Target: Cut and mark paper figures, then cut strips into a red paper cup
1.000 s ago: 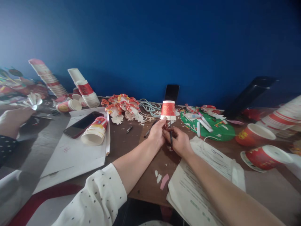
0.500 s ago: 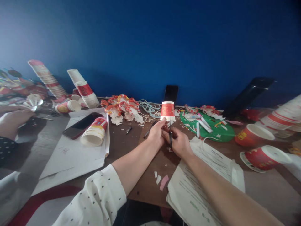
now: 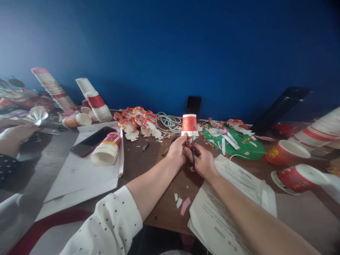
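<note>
A red and white paper cup (image 3: 189, 123) is held in front of me by my left hand (image 3: 177, 150), whose fingers grip its lower edge. My right hand (image 3: 203, 159) is closed round a pair of scissors (image 3: 193, 156) with dark handles. The blades point away from me, up against the cup's lower right side. Whether they cut into its wall cannot be made out. Both hands are close together, just above the brown table (image 3: 159, 198). A dark pen (image 3: 169, 148) lies beside my left hand.
Cut paper shapes (image 3: 140, 122) and a pale cord (image 3: 169, 121) lie at the back. A phone (image 3: 193, 105) leans on the blue wall. Right are a green disc (image 3: 252, 148), papers (image 3: 212, 212) and cups (image 3: 288, 152). Left are cups (image 3: 106, 150) and another person's hand (image 3: 18, 134).
The scissors and my right hand have shifted very slightly to the right along the cup's edge. My left hand and the cup stay almost where they were.
</note>
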Demonstrator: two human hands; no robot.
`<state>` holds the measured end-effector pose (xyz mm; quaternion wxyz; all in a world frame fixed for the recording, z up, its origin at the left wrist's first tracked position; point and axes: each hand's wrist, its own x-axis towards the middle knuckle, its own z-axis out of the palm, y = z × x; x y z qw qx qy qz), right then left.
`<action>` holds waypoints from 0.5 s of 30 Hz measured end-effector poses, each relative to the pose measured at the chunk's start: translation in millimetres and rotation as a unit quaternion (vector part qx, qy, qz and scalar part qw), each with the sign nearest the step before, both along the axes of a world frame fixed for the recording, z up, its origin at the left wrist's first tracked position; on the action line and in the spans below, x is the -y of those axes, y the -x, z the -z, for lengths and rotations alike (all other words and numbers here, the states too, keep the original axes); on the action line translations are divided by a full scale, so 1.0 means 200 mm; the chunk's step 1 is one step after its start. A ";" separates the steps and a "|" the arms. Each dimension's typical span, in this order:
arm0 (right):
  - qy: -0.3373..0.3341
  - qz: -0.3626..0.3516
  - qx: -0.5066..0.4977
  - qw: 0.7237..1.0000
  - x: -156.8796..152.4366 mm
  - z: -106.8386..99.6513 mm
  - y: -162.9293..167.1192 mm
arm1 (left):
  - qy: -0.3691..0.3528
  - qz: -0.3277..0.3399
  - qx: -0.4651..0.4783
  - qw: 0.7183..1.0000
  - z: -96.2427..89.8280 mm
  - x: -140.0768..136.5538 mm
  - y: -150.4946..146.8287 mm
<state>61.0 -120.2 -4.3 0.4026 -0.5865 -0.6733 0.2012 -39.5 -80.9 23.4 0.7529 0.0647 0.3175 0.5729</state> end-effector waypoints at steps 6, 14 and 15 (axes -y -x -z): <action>-0.003 -0.002 0.010 1.000 0.01 0.00 0.01 | -0.007 0.012 -0.002 1.000 -0.01 0.00 0.00; -0.004 -0.002 0.019 1.000 0.01 0.00 0.01 | 0.002 0.010 0.006 1.000 -0.02 0.01 0.00; -0.005 0.000 0.018 1.000 0.01 -0.01 0.01 | 0.003 0.012 0.002 1.000 -0.02 0.01 0.00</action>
